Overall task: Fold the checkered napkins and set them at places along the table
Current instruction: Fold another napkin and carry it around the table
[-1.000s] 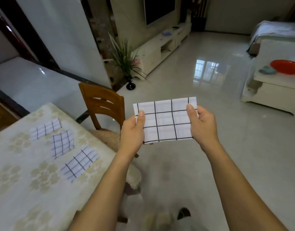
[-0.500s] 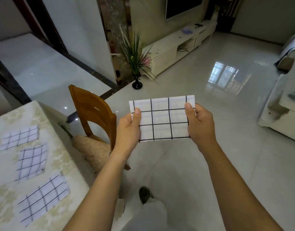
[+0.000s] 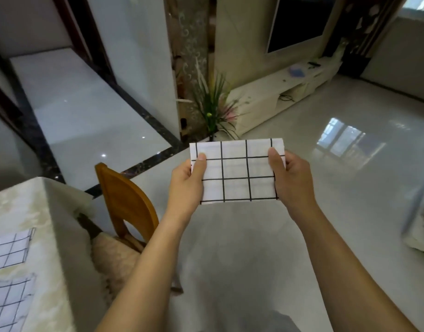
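A folded white napkin with a black grid (image 3: 237, 172) hangs flat in the air in front of me, over the floor. My left hand (image 3: 188, 185) pinches its left edge, thumb on top. My right hand (image 3: 291, 180) pinches its right edge the same way. Two more folded checkered napkins lie on the table with the pale floral cloth (image 3: 26, 207) at the lower left: one (image 3: 8, 249) nearer the table's far end, one (image 3: 8, 303) closer to me. Both are cut off by the frame's left edge.
A wooden chair (image 3: 124, 204) with a fuzzy seat cushion stands between the table and my arms. A potted plant (image 3: 215, 109) sits by the wall ahead, with a low white TV cabinet (image 3: 278, 97) beyond. Glossy tiled floor spreads to the right.
The view has swung right along the table: the table and its napkins have slid toward the left edge and only two napkins show. Both hands keep the same hold on the napkin.
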Demonstrator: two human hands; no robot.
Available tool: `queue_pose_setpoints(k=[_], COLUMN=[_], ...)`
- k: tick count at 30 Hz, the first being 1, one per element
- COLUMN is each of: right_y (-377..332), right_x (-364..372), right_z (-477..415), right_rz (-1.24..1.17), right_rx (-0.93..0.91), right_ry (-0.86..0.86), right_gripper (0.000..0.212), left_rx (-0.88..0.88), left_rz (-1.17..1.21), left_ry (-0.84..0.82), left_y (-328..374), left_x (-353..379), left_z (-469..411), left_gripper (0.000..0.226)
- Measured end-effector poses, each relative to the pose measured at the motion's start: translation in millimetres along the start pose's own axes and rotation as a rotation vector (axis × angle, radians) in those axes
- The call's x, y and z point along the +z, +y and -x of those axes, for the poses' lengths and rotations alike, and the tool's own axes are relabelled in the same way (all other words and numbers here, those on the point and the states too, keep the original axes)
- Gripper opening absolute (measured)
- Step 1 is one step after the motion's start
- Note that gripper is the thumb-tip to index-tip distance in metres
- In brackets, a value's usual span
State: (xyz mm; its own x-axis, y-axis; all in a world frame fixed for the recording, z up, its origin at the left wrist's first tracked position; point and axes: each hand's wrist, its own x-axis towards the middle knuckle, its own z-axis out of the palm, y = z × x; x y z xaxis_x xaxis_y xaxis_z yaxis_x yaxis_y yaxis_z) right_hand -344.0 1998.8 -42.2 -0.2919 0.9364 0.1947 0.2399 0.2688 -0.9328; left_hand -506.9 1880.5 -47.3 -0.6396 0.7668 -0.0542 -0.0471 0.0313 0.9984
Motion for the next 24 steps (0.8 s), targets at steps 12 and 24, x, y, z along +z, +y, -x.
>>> queue_pose_setpoints(k=[12,24], right_y=[23,23], right_x=[128,267], right_z=[-217,-307], right_rz=[-0.095,-0.233], right_rx=[-0.133,-0.202], right_ry=[-0.487,-0.845], right_gripper=[0.022,0.044], left_rx=[0.022,0.037], left_rz=[-0.117,-0.122], left_ry=[0.518,0.899], left_y=[4,4], left_x=[-11,-57], left_z=[-170,-257], left_gripper=[0.048,0.038])
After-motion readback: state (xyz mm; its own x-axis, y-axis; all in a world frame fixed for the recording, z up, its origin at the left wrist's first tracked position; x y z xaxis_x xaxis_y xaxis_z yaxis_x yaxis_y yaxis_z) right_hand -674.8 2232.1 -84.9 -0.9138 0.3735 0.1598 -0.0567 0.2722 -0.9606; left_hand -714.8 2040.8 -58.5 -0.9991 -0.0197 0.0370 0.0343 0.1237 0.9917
